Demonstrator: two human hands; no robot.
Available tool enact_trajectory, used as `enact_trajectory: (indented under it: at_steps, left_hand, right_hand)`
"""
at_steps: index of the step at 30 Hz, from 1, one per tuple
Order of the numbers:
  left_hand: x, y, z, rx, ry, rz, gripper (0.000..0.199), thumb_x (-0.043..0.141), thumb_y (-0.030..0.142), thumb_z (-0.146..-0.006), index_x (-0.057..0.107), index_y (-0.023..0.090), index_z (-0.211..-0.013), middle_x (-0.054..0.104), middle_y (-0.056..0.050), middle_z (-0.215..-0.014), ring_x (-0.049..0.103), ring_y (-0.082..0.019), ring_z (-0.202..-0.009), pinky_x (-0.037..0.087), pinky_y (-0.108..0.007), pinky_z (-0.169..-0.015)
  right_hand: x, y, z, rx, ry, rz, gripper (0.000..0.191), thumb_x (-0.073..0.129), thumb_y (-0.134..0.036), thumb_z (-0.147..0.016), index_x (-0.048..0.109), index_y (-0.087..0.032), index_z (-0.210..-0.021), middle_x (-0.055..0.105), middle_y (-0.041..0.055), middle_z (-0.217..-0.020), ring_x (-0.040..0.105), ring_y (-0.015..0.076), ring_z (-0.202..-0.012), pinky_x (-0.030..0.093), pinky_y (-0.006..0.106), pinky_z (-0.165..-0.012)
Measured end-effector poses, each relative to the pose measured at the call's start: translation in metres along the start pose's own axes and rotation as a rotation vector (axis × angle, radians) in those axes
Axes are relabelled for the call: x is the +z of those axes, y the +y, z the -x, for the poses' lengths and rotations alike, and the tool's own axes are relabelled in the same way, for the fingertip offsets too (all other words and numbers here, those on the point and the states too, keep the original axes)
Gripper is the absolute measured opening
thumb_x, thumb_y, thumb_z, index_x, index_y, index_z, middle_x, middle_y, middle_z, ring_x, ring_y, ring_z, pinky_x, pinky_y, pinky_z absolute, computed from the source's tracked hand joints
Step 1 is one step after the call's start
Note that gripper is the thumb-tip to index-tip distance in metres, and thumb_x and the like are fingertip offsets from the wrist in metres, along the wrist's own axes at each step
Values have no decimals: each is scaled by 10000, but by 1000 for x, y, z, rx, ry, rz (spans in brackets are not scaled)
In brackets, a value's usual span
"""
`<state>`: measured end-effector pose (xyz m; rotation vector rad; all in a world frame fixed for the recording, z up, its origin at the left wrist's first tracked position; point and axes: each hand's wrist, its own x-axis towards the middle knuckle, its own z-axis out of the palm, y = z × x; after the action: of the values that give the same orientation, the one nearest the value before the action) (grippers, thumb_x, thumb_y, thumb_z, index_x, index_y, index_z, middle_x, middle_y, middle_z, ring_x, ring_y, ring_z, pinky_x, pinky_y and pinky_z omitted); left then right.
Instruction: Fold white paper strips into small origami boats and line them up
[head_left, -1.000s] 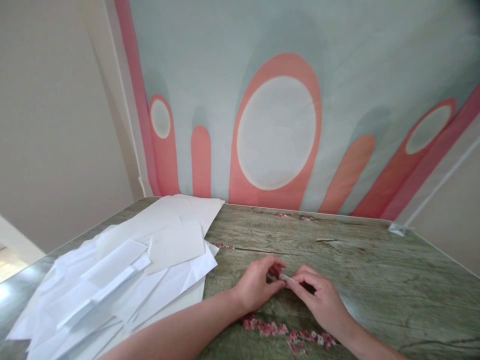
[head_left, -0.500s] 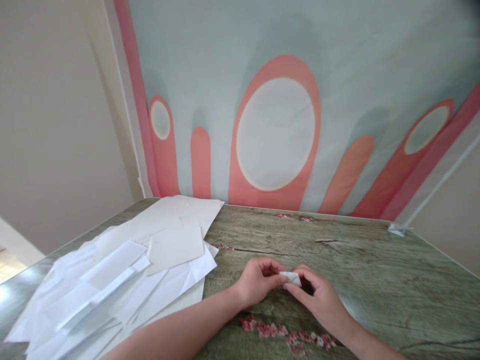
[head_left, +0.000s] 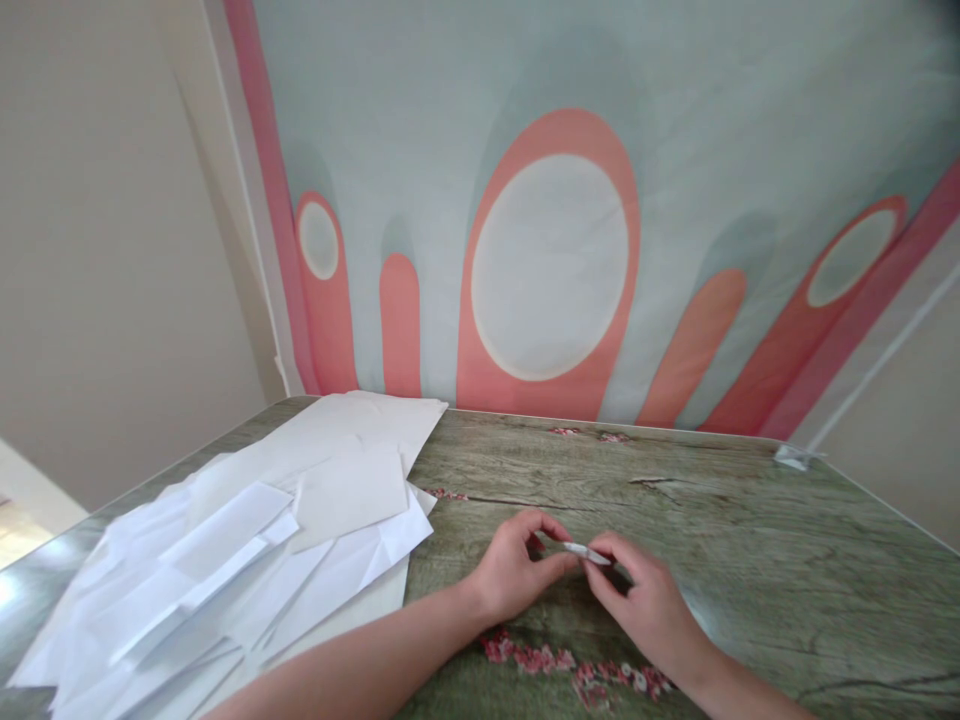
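A small folded piece of white paper [head_left: 587, 552] is held between my two hands, turned nearly edge-on to the camera. My left hand [head_left: 517, 562] pinches its left end between thumb and fingers. At the right end, my right hand [head_left: 637, 585] grips it with thumb and index finger. Both hands are just over the wood-patterned tabletop [head_left: 735, 520]. Fine folds in the paper are too small to make out.
A loose pile of white paper sheets [head_left: 352, 495], some folded, covers the table's left side. Behind the table hangs a pale blue cloth [head_left: 420, 120] with coral shapes. A small clear and white item [head_left: 792, 457] sits at the back right corner.
The folded paper has been tipped from showing a broad face to nearly edge-on. Both hands have shifted their fingers slightly and keep hold of it.
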<state>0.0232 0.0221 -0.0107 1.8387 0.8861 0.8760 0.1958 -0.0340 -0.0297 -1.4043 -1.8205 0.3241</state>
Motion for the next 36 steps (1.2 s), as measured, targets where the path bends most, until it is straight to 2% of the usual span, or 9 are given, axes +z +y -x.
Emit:
enact_trajectory:
  at_steps: [4, 7, 10, 17, 23, 30, 36]
  left_hand:
    - [-4, 6, 4, 232, 26, -196, 255, 727, 195, -655, 605, 180, -879, 594, -25, -912, 528, -178, -893, 408, -279, -810]
    - [-5, 6, 6, 358, -9, -333, 130, 671, 199, -725, 619, 190, -844, 598, -28, -886, 529, -179, -886, 393, -290, -817]
    - [-6, 5, 7, 407, -22, -461, 79, 622, 159, -754, 630, 205, -819, 612, -16, -864, 534, -171, -862, 379, -289, -794]
    - [-9, 4, 5, 409, -42, -609, 120, 597, 118, -733, 627, 204, -810, 621, -19, -854, 534, -178, -861, 371, -296, -780]
    - [-9, 4, 4, 420, -80, -660, 38, 604, 223, -790, 625, 206, -818, 617, -17, -869, 532, -176, -860, 365, -290, -775]
    - [-9, 1, 3, 344, -131, -712, 23, 608, 198, -778, 627, 205, -790, 616, -4, -818, 543, -170, -820, 365, -276, -745]
    - [-8, -1, 3, 330, -150, -738, 28, 611, 221, -785, 634, 206, -788, 617, 1, -815, 552, -166, -803, 378, -266, -741]
  right_hand:
    - [-2, 5, 1, -240, 56, 265, 101, 485, -157, -797, 565, -219, -797, 597, 32, -778, 550, 189, -732, 410, 316, -680]
    - [-4, 4, 1, -307, 42, 410, 118, 500, -118, -785, 574, -209, -777, 581, 28, -759, 531, 193, -738, 383, 329, -698]
    - [-6, 0, 0, -348, 29, 488, 123, 509, -100, -781, 579, -201, -777, 578, 33, -763, 513, 198, -752, 360, 336, -708]
    - [-9, -3, -1, -407, 7, 580, 177, 458, -107, -833, 591, -203, -764, 568, 36, -749, 502, 194, -749, 332, 338, -715]
    - [-6, 0, -1, -405, -33, 640, 202, 449, -102, -849, 581, -192, -726, 554, 41, -738, 481, 196, -731, 324, 345, -706]
    - [-3, 4, 0, -361, -109, 572, 187, 458, -105, -863, 583, -189, -752, 542, 27, -736, 474, 182, -723, 328, 327, -684]
    - [-8, 2, -1, -324, -177, 496, 176, 457, -128, -880, 600, -195, -802, 542, 26, -757, 490, 182, -740, 341, 323, -683]
